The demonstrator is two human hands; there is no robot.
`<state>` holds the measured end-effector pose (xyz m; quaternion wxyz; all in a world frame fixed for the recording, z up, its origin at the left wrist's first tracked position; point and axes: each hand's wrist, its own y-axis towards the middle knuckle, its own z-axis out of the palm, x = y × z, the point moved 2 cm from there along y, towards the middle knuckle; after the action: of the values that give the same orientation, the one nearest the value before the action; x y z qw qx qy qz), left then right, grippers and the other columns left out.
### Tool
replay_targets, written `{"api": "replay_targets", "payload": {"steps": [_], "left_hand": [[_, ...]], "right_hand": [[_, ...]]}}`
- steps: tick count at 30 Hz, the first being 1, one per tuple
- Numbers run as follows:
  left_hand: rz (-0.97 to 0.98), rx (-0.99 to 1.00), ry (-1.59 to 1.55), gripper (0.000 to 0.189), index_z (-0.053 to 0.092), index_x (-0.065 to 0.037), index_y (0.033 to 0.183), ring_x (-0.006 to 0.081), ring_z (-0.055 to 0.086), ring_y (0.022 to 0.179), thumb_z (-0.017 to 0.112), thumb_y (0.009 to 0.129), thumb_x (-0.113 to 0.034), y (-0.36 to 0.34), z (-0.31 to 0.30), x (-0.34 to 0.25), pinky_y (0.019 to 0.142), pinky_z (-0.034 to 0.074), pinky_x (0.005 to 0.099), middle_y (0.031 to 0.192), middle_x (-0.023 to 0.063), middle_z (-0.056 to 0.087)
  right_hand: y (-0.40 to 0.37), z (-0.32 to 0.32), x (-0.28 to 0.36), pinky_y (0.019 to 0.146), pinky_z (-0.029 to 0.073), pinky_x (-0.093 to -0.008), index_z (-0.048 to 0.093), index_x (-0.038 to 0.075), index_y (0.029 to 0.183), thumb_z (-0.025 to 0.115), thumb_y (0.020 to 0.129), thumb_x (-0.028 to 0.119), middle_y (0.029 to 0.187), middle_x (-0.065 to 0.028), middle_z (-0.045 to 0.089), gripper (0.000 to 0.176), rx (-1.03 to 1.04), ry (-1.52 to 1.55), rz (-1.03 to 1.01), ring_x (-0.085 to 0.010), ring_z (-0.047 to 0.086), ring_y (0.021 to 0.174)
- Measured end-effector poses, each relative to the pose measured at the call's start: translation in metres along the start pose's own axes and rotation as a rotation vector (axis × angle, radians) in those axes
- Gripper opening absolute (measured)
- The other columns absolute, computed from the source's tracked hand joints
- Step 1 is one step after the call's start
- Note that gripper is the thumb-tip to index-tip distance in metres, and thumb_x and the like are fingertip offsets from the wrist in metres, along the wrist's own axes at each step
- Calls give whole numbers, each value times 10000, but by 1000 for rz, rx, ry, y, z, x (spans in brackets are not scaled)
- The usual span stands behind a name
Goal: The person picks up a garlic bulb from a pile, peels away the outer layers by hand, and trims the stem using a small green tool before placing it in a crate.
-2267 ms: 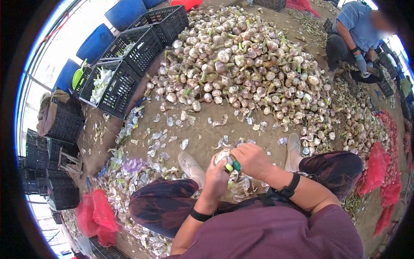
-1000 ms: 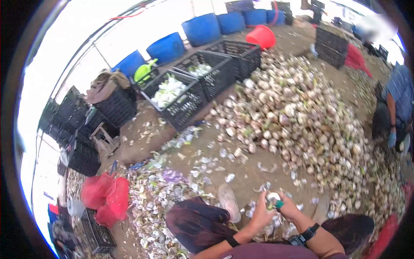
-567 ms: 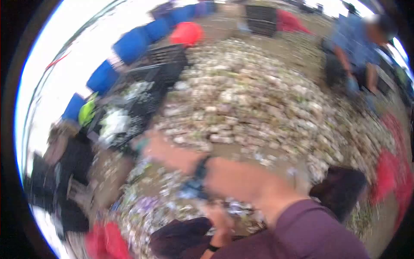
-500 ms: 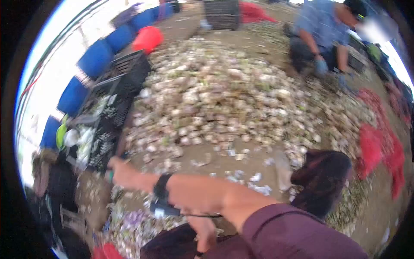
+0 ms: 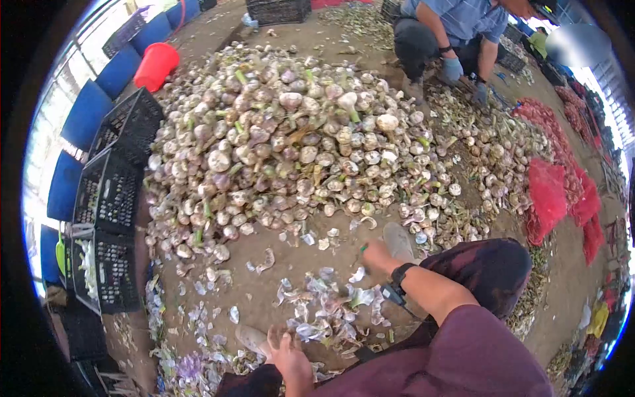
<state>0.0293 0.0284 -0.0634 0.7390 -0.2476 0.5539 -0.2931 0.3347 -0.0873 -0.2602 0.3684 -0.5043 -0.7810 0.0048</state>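
My right hand (image 5: 378,257), a device strapped at its wrist, is closed beside my right shoe (image 5: 399,239). A small green bit shows at its fingers; the rest of what it holds is hidden. My left hand (image 5: 288,354) is low in the view, next to my left shoe (image 5: 253,340), fingers apart and nothing visible in them. Thin garlic skins (image 5: 324,308) lie scattered on the ground between my hands. Beyond them rises a large heap of garlic bulbs (image 5: 278,142), some with green stem stubs.
Black crates (image 5: 118,264) line the left side, with a red bucket (image 5: 157,67) behind them. A person in gloves (image 5: 452,69) crouches at the back right. Red mesh bags (image 5: 548,192) lie at the right. Another black crate (image 5: 278,9) stands at the back.
My right hand has moved from the crates at the left to beside my right shoe. My left hand now shows below it at the left. The view has shifted and is sharper.
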Motion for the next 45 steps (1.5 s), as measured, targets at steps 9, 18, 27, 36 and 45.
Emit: {"api": "replay_targets", "payload": {"steps": [9, 18, 27, 36, 45], "left_hand": [[-125, 56, 177, 510, 341, -98, 1267, 210, 519, 980, 528, 794, -69, 23, 11, 17, 841, 419, 372, 1067, 83, 528], [-194, 86, 94, 423, 378, -70, 1211, 232, 518, 975, 494, 810, 2, 18, 23, 22, 846, 423, 359, 1101, 94, 498], [67, 253, 191, 504, 300, -27, 1307, 204, 522, 1013, 462, 832, 21, 11, 25, 2, 873, 431, 319, 1162, 104, 491], [122, 462, -250, 313, 413, -27, 1156, 235, 512, 1045, 516, 873, -112, -26, 9, -38, 928, 411, 383, 1125, 102, 505], [483, 600, 297, 569, 306, 6, 1307, 181, 461, 1112, 569, 802, -6, -36, -10, -41, 954, 368, 315, 1214, 110, 449]], "right_hand": [[64, -101, -118, 850, 383, -472, 305, 6, 1306, 562, 790, 122, 1214, -238, 436, 588, -461, 28, 818, -351, 477, 1018], [91, -79, -71, 744, 439, -443, 408, 13, 1242, 548, 730, 18, 1070, -215, 567, 530, -439, 90, 221, -354, 572, 832], [-109, -57, 213, 778, 440, -415, 480, 115, 1139, 626, 678, 104, 1051, -161, 561, 483, 491, 61, -715, -341, 534, 919], [-192, -48, 216, 666, 472, -281, 442, 52, 1112, 637, 811, 182, 995, -84, 529, 381, 220, 535, -508, -165, 537, 879], [-223, -50, 249, 445, 358, -215, 514, 18, 971, 603, 853, 213, 775, -10, 548, 244, 642, 920, 3, -58, 464, 577]]}}
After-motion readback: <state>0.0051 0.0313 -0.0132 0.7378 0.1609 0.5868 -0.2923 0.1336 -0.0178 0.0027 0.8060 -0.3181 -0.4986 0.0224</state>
